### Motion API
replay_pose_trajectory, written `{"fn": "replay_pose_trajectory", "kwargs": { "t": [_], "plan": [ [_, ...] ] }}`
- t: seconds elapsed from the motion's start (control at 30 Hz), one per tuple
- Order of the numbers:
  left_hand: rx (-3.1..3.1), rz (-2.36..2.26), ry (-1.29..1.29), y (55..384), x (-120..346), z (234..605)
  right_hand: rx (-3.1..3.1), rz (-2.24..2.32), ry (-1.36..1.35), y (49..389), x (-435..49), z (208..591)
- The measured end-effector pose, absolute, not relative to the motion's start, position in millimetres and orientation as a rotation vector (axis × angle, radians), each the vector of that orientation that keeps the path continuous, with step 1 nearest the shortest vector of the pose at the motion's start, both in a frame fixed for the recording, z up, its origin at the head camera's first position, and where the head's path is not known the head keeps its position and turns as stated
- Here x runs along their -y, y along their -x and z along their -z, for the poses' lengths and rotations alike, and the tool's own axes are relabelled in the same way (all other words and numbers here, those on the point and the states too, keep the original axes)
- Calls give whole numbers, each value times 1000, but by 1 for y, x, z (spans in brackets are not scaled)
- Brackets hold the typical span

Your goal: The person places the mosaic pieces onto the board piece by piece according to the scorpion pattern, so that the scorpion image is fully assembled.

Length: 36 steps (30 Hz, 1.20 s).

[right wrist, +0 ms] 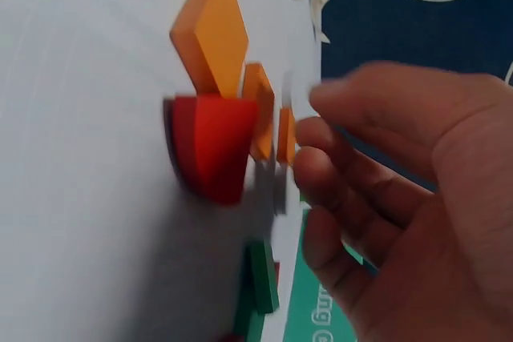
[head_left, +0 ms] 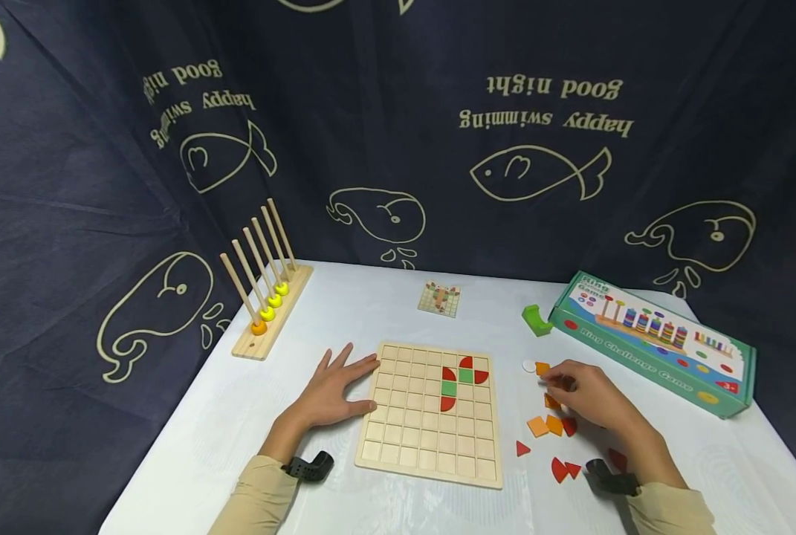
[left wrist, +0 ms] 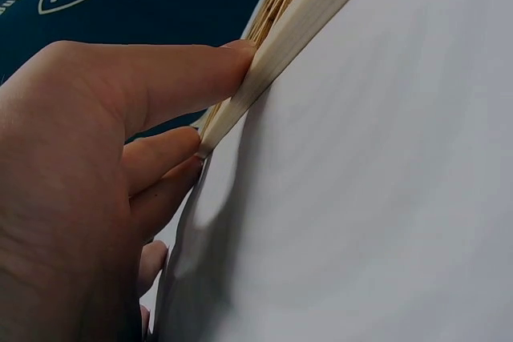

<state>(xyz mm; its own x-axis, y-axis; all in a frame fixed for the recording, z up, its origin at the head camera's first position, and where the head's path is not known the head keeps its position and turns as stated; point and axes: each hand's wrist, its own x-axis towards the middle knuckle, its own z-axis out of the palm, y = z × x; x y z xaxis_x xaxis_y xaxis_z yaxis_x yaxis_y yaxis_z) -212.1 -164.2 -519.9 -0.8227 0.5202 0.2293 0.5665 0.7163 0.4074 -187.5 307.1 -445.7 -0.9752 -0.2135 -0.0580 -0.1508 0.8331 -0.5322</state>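
Observation:
A square wooden grid board (head_left: 411,438) lies in the middle of the table. Red quarter-round pieces (head_left: 447,403) and green squares (head_left: 448,388) sit in several of its upper right cells. My left hand (head_left: 327,394) has its fingers spread, and its thumb and fingertips touch the board's left edge; the left wrist view shows them against the wooden rim (left wrist: 280,50). To the right of the board, my right hand (head_left: 581,390) is over loose pieces, fingers loosely bent. Its fingertips are by an orange square (head_left: 542,368), next to a white disc (head_left: 528,365); no piece shows between them.
More orange squares (head_left: 537,426), red triangles (head_left: 522,448) and red quarter-rounds (head_left: 559,469) lie right of the board. Behind are a pattern card (head_left: 439,299), a green arch-shaped piece (head_left: 536,320) and a green game box (head_left: 652,342). A peg stand (head_left: 270,327) with rings is at left.

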Motion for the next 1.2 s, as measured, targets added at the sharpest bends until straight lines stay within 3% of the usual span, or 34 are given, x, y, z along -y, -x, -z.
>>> {"fn": "replay_pose_trajectory", "kwargs": {
  "t": [0.63, 1.2],
  "plan": [
    [2823, 735, 885, 211, 163, 519, -2837, 765, 273, 182, -306, 447],
    [2820, 720, 885, 212, 164, 521, -2889, 866, 490, 196, -262, 449]
  ]
}}
